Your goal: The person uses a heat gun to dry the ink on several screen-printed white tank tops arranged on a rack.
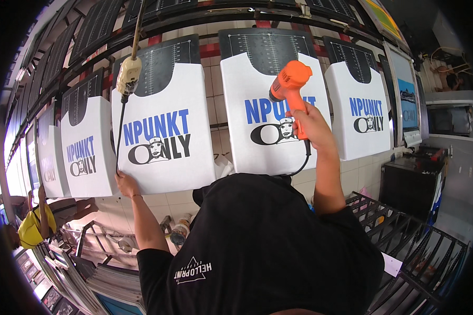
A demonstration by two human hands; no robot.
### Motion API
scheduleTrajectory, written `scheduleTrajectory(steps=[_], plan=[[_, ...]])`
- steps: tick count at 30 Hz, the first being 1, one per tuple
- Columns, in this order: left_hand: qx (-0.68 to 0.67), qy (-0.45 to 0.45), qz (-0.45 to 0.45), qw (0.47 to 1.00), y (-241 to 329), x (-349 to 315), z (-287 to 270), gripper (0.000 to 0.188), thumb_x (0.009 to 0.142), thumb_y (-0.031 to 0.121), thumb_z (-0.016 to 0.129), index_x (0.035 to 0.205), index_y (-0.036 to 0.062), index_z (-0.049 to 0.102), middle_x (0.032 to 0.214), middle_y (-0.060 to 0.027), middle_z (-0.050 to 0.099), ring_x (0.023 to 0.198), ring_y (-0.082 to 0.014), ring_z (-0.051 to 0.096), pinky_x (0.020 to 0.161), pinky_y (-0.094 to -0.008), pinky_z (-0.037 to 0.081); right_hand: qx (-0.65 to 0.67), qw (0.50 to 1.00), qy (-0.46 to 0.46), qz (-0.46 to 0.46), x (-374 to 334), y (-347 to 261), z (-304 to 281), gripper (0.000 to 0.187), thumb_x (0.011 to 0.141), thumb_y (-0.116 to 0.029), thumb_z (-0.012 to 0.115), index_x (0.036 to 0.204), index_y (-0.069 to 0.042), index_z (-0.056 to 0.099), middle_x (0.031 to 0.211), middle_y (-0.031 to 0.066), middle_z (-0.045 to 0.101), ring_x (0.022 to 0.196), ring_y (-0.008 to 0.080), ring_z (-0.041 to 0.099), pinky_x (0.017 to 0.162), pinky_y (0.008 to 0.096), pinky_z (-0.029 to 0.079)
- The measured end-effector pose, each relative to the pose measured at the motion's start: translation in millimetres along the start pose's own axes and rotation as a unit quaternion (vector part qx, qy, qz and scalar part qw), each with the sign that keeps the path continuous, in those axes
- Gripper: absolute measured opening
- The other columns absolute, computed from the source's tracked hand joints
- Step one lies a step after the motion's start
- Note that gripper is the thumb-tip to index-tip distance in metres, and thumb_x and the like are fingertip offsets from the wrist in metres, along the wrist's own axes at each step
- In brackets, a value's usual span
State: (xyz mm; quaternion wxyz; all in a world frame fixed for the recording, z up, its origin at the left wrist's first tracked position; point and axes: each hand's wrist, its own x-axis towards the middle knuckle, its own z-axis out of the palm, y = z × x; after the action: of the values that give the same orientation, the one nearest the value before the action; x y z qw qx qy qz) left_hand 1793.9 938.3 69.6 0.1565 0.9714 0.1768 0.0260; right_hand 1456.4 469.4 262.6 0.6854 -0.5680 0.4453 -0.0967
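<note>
My right hand [314, 126] is wrapped round the handle of an orange heat gun [294, 77]. The gun is over a white T-shirt [247, 149] with a blue and black print, its dark nozzle pointing left. From the grip a black cord runs down behind my body. My left hand [127, 185], fingers curled, is at the lower left edge of another white T-shirt [186, 176] with the same print. A black cord [120, 128] hangs from a cream socket block [129, 75] and meets my left fingers, which appear closed on it.
More printed white shirts lie on dark boards, one to the right [347, 144] and others left. Metal rails run behind the boards. A black rack [420, 241] stands lower right, near a dark cabinet [410, 189]. At far left is a person in a yellow top [31, 228].
</note>
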Motion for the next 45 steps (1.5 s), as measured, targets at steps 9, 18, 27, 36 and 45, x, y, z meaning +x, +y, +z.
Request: scheduleTrajectory(steps=[9,18,27,36,45], plan=[[0.014,-0.020,-0.014,1.000,11.0,-6.8,-10.6,0.048,0.097,0.046,0.030,0.122,0.0138,0.056,0.112,-0.0153,0.065,0.104,-0.0410,0.059,0.087,-0.0513,0.045,-0.024,0.999,-0.023,0.001,1.3,-1.3,24.5,0.038,0.086,-0.019,0.057,0.116,0.003,0.051,0.094,0.0076,0.060,0.064,0.0092,0.052,0.053,0.0241,0.049],[0.013,-0.008,-0.010,1.000,7.5,-6.1,-8.4,0.050,0.096,0.047,0.030,0.122,0.0136,0.056,0.112,-0.0157,0.065,0.104,-0.0415,0.059,0.088,-0.0505,0.045,-0.044,0.999,-0.031,0.002,2.9,-3.6,30.0,0.037,0.084,-0.018,0.057,0.113,0.004,0.052,0.092,0.0072,0.059,0.066,0.0099,0.053,0.052,0.0248,0.049],[0.009,-0.011,-0.011,1.000,7.1,-4.2,-6.1,0.049,0.096,0.047,0.030,0.121,0.0135,0.056,0.112,-0.0162,0.065,0.104,-0.0414,0.059,0.088,-0.0501,0.045,-0.033,0.999,-0.033,0.002,0.6,-0.3,21.9,0.038,0.086,-0.018,0.055,0.117,0.004,0.051,0.096,0.0083,0.060,0.064,0.0091,0.053,0.053,0.0242,0.049],[0.018,-0.022,-0.015,1.000,5.1,-1.7,-4.6,0.049,0.097,0.047,0.030,0.121,0.0134,0.056,0.112,-0.0160,0.065,0.103,-0.0410,0.059,0.087,-0.0501,0.045,-0.043,0.999,-0.022,0.018,-11.1,-2.2,21.3,0.036,0.089,-0.017,0.054,0.120,0.002,0.050,0.097,0.0073,0.062,0.063,0.0086,0.052,0.055,0.0238,0.048],[0.010,-0.015,-0.014,1.000,5.4,-2.8,-4.4,0.050,0.096,0.048,0.030,0.122,0.0129,0.056,0.112,-0.0165,0.065,0.104,-0.0416,0.059,0.087,-0.0512,0.045,-0.043,0.998,-0.042,0.025,-19.8,4.3,19.7,0.037,0.089,-0.017,0.054,0.121,0.002,0.049,0.100,0.0081,0.061,0.065,0.0087,0.052,0.054,0.0240,0.048]])
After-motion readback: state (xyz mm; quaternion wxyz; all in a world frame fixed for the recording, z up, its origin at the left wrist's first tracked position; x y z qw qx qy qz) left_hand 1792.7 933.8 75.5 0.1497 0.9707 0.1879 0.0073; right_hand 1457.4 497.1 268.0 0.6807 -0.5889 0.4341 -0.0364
